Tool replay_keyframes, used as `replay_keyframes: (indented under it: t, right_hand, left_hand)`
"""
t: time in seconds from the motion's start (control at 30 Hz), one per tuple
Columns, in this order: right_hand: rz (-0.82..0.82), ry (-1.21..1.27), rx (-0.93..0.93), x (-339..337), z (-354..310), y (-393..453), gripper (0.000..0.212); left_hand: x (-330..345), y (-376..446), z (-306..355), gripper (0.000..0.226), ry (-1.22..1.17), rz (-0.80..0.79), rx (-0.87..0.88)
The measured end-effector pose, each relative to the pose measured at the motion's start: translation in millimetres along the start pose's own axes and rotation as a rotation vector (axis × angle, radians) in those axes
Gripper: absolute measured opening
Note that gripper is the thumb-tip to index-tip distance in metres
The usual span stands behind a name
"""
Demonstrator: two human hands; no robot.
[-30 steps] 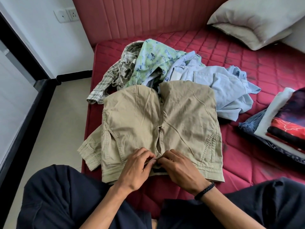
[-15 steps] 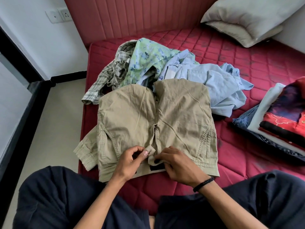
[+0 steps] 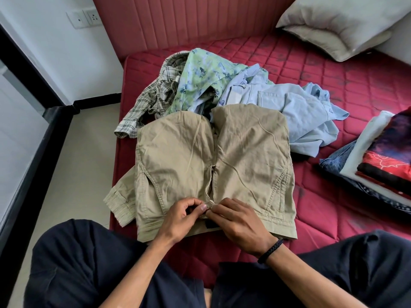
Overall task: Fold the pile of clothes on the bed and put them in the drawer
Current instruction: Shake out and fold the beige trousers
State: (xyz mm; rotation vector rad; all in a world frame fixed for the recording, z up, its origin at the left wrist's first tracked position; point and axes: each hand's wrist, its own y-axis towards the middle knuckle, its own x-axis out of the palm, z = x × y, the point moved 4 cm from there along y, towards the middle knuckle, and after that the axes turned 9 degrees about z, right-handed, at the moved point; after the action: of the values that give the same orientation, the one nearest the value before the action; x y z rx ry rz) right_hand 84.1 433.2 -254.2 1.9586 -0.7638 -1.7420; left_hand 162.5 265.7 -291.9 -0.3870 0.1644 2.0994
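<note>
Head view: your left hand and right hand pinch shut the khaki trousers' waistband at lower centre, fastening it so they fold flat.

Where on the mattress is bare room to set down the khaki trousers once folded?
Bare mattress lies between the khaki trousers and the folded stack, and farther back between the light blue shirt and the pillow. The unfolded pile crowds the middle.
</note>
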Motion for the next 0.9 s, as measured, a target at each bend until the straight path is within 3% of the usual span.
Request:
replay_keyframes:
  t: [0.23, 0.37, 0.47, 0.63, 0.8, 0.9]
  right_hand:
    - [0.005, -0.020, -0.005, 3, -6, 2, 0.022]
    - [-0.029, 0.042, 0.059, 3, -3, 2, 0.022]
    - [-0.041, 0.126, 0.141, 5, 1, 1, 0.022]
    - [-0.011, 0.174, 0.220, 11, 7, -2, 0.009]
    - [-0.041, 0.084, 0.252, 21, 10, -5, 0.030]
    - [-0.017, 0.048, 0.267, 21, 9, -5, 0.024]
  left_hand:
    - [0, 2, 0, 0.027, -0.138, -0.089, -0.091]
    - [-2, 4, -2, 0.057, -0.250, -0.134, -0.184]
    - [-2, 5, -2, 0.033, -0.271, -0.159, -0.190]
    - [-1, 6, -2, 0.014, -0.132, -0.144, -0.152]
    - [0, 6, -7, 0.022, -0.011, -0.132, -0.133]
    - [0, 7, -8, 0.027, 0.040, -0.116, -0.114]
